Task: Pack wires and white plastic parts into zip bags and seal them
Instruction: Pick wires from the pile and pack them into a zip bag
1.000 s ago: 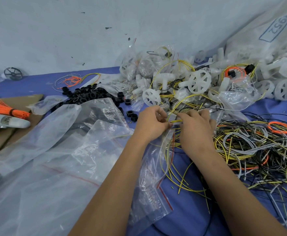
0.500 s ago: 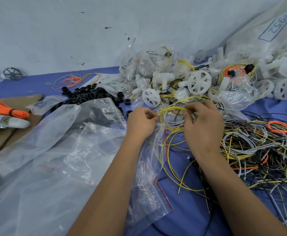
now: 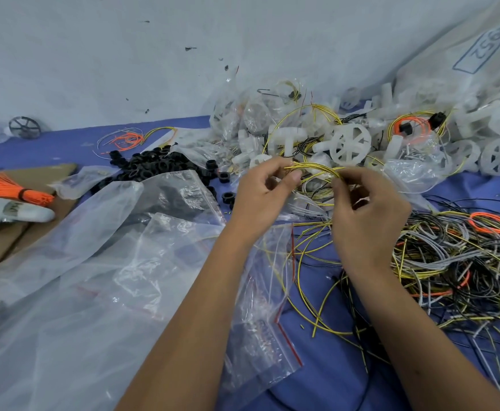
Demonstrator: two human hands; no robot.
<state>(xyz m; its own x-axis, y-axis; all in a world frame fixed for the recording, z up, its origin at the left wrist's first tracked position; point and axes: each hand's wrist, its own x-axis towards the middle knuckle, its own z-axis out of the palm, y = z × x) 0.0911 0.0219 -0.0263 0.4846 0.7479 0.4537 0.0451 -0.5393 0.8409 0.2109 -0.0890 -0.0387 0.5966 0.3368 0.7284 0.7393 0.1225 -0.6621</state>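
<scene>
My left hand (image 3: 260, 197) and my right hand (image 3: 367, 212) are raised over the blue table and pinch a bundle of yellow wires (image 3: 314, 167) between them; the wires arc from one hand to the other and trail down to the table. Below my left wrist lies a clear zip bag (image 3: 266, 307) with a red seal line. White plastic wheel-shaped parts (image 3: 349, 143) are piled behind the hands. A tangle of yellow, grey, black and orange wires (image 3: 456, 262) lies to the right.
Large clear plastic bags (image 3: 79, 277) cover the left foreground. Black rings (image 3: 153, 164) are heaped at centre left. An orange wire bundle (image 3: 2, 188) and a grey tool (image 3: 8, 213) lie on cardboard at far left. A big sack of white parts (image 3: 480, 84) leans at the right.
Both hands have lifted and moved apart, drawing the yellow wires up off the table into a loop stretched between them.
</scene>
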